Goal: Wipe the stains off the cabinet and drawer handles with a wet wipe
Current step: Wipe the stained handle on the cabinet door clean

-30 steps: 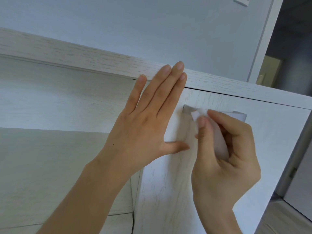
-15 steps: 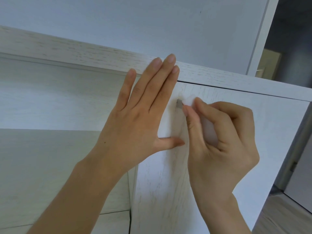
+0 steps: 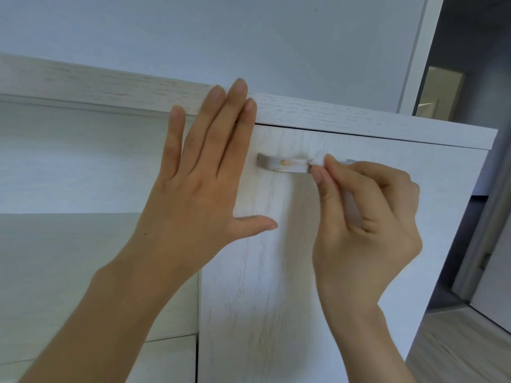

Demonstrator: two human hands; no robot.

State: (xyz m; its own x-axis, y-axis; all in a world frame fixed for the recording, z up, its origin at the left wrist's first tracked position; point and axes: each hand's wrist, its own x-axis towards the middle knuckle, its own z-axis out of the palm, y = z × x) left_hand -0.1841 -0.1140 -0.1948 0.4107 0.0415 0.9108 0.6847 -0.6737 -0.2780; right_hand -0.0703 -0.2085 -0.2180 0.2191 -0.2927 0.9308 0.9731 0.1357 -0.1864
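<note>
A pale metal handle [image 3: 282,165] runs across the top of a whitewashed wooden cabinet door [image 3: 262,286]; an orange-brown stain shows near its middle. My right hand [image 3: 365,225] pinches a folded white wet wipe [image 3: 318,161] between thumb and forefinger and holds it against the right part of the handle. My left hand [image 3: 201,178] lies flat with straight fingers on the door's upper left corner, fingertips reaching the cabinet's top board [image 3: 359,123].
Left of the door is an open recess with a pale back panel [image 3: 69,161]. A grey wall [image 3: 249,37] rises behind the cabinet. A doorway [image 3: 470,92] and wooden floor [image 3: 456,341] lie to the right.
My right hand has slid the wipe from the handle's left end to its right part, uncovering the stained middle. The left hand stays pressed on the door.
</note>
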